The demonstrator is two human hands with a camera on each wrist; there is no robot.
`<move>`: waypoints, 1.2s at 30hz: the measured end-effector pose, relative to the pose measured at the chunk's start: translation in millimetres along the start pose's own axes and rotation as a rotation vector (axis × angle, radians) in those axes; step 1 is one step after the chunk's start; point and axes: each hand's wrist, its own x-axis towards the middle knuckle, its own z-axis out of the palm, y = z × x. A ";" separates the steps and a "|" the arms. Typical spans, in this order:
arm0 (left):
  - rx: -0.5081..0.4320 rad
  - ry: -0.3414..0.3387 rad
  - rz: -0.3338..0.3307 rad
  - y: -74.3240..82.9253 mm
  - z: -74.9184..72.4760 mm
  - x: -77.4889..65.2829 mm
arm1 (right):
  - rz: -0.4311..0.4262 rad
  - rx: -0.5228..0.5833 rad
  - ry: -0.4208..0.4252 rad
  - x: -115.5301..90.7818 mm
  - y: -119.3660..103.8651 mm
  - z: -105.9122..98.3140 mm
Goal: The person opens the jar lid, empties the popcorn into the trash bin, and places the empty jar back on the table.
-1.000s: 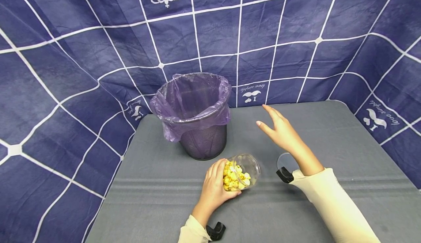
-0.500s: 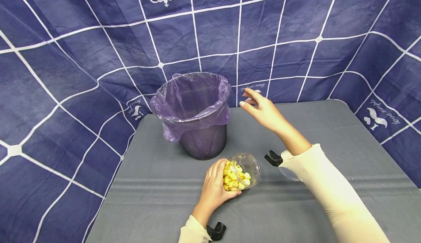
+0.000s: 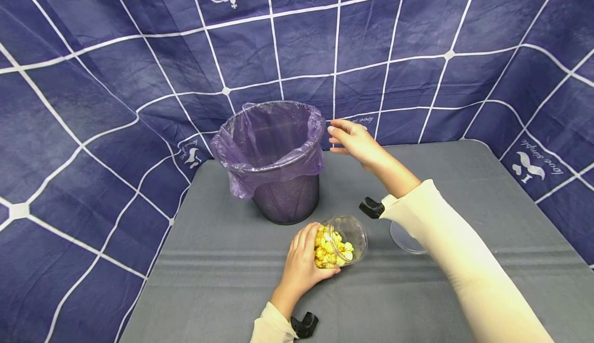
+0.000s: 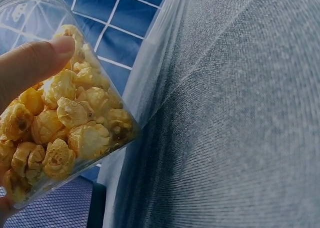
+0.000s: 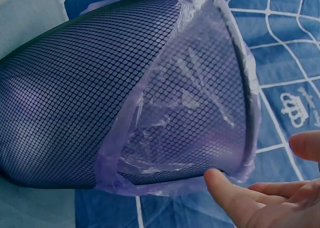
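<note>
My left hand [image 3: 303, 263] grips a clear plastic jar [image 3: 355, 237] of yellow popcorn [image 3: 327, 247], tilted with its uncovered mouth to the right. The left wrist view shows the thumb [image 4: 35, 63] across the wall and popcorn [image 4: 70, 111] gathered at the jar's bottom end. Beyond the jar stands a black mesh wastebasket [image 3: 287, 198] lined with a thin purple bag [image 3: 241, 178] folded over its rim. My right hand [image 3: 355, 139] reaches to the basket's right side, fingertips close by the rim, fingers slightly bent and holding nothing. In the right wrist view, one fingertip overlaps the bag's edge.
A clear round lid [image 3: 403, 239] lies on the grey cloth-covered table [image 3: 223, 281], partly behind my right sleeve [image 3: 459, 250]. A blue curtain [image 3: 394, 33] with white lines hangs behind and along both sides. Black wrist devices [image 3: 373, 207] sit on both wrists.
My right hand has moved left and away from me, from over the table to the basket's rim, its fingers drawing closer together. The left hand and jar have stayed put.
</note>
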 end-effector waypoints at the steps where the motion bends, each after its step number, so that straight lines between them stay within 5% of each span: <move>1: 0.000 -0.002 0.000 0.1 -0.1 0.0 | 0.017 0.017 -0.002 2.4 -0.2 1.0; 10: -0.006 0.005 -0.010 1.1 -2.2 -1.6 | 0.109 0.147 -0.023 15.6 0.5 11.5; 24: -0.024 0.063 -0.006 1.9 -10.6 -6.0 | 0.061 0.135 -0.015 20.3 8.0 23.0; 36: -0.114 0.180 0.016 6.1 -53.7 12.6 | 0.065 0.133 -0.010 21.1 9.0 22.2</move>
